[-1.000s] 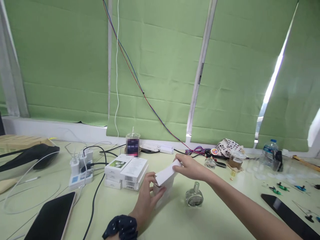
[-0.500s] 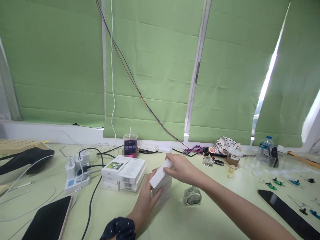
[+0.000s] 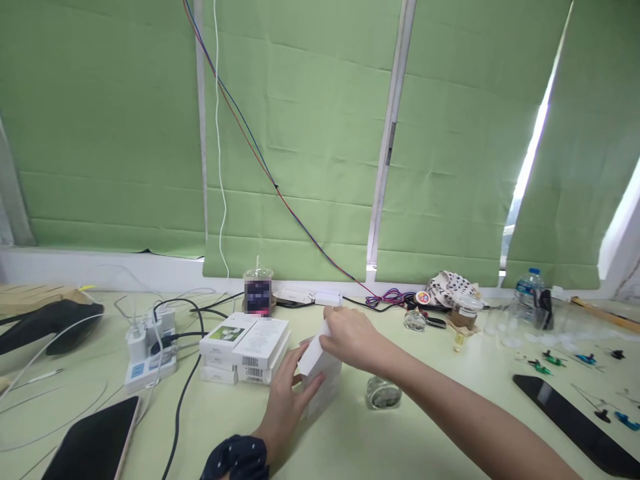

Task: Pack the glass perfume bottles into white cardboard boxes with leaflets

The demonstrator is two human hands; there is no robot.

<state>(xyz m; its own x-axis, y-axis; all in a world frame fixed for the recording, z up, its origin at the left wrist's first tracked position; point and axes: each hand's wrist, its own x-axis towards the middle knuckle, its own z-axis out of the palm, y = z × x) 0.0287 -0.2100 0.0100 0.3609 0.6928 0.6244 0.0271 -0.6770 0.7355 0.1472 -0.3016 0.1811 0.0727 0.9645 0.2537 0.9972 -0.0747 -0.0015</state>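
Note:
A small white box (image 3: 325, 383) stands upright, slightly tilted, on the pale green table between my hands. My left hand (image 3: 286, 400) wraps its near left side, thumb across the front and fingers behind. At the box's upper end, my right hand (image 3: 350, 333) is closed over the top edge; its fingertips are partly hidden. Right of the box, under my right forearm, a clear glass bottle (image 3: 384, 393) rests on the table, its top covered by the arm. To the left lies a stack of white boxes (image 3: 250, 343), one with a green picture.
A power strip (image 3: 150, 360) with chargers and cables sits at left, near a dark tablet (image 3: 93, 440). A plastic cup (image 3: 258, 293) stands behind the stack. On the right are a long black object (image 3: 570, 420), a water bottle (image 3: 529, 293) and several small coloured parts (image 3: 540, 367).
My right hand has shifted slightly left and keeps its hold on the box's top end. My left hand stays around the box. The whole view has moved a little.

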